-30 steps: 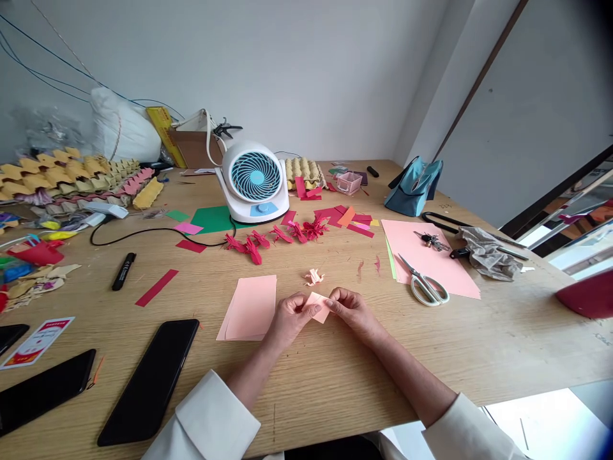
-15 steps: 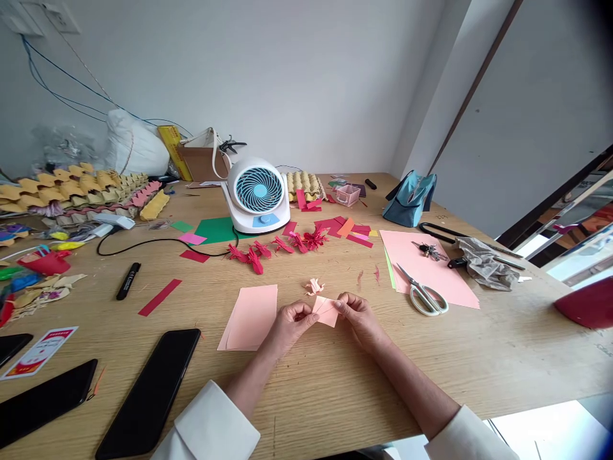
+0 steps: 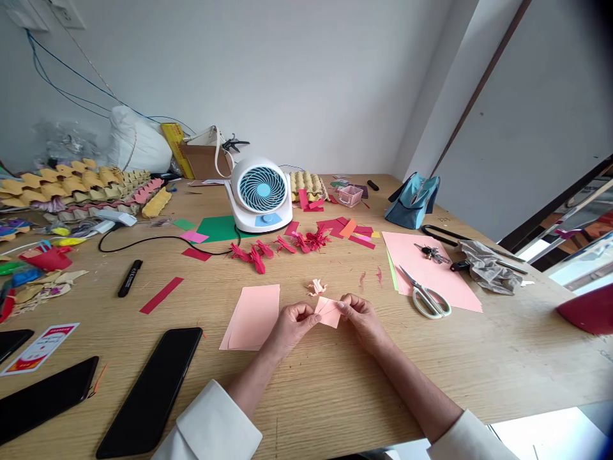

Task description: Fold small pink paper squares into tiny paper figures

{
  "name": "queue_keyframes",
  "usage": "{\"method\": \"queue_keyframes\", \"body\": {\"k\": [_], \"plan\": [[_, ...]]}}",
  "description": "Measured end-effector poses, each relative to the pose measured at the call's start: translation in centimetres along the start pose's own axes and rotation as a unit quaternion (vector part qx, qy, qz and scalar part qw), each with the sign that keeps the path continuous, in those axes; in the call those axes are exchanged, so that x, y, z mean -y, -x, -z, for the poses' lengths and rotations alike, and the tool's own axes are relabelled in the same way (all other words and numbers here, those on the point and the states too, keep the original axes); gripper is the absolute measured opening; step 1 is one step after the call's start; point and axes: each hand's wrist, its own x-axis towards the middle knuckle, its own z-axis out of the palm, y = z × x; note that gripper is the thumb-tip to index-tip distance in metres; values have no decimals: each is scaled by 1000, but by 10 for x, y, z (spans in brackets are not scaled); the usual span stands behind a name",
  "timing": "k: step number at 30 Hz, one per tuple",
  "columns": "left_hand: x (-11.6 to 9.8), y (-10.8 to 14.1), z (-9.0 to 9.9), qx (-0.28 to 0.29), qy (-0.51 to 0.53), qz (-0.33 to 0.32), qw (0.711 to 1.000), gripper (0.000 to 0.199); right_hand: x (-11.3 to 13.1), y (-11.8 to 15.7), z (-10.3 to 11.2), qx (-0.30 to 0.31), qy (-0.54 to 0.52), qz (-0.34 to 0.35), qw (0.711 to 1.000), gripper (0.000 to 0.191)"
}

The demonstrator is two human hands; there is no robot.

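A small folded piece of pink paper [image 3: 328, 314] with crease lines is held between both hands, just above the table. My left hand [image 3: 293, 327] pinches its left edge between thumb and fingers, and my right hand [image 3: 361, 319] pinches the upper right corner. Right behind it lies a small folded pink paper figure [image 3: 317, 287]. Pink paper sheets [image 3: 251, 316] rest by my left wrist. Farther back stretches a row of red folded paper figures [image 3: 282, 245].
White-handled scissors [image 3: 428, 300] and keys [image 3: 432, 253] lie on larger pink paper [image 3: 460, 287] at right. A white fan [image 3: 261, 195] stands behind the red figures. To the left are a black marker [image 3: 129, 278], a red strip [image 3: 161, 295] and black phones [image 3: 151, 393].
Both hands keep the same pinch on the pink paper. The whole view has shifted slightly, so everything sits a little farther right; nothing was let go or picked up.
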Motion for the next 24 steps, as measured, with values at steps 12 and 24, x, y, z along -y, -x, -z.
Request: {"method": "queue_keyframes", "body": {"k": [12,24], "plan": [[0,-2,1,-72,127,19,989,37,-7,-2,8,-33,25,17,999,37],[-6,2,-2,-44,231,61,970,40,-7,-3,7,-25,83,21,996,40]]}}
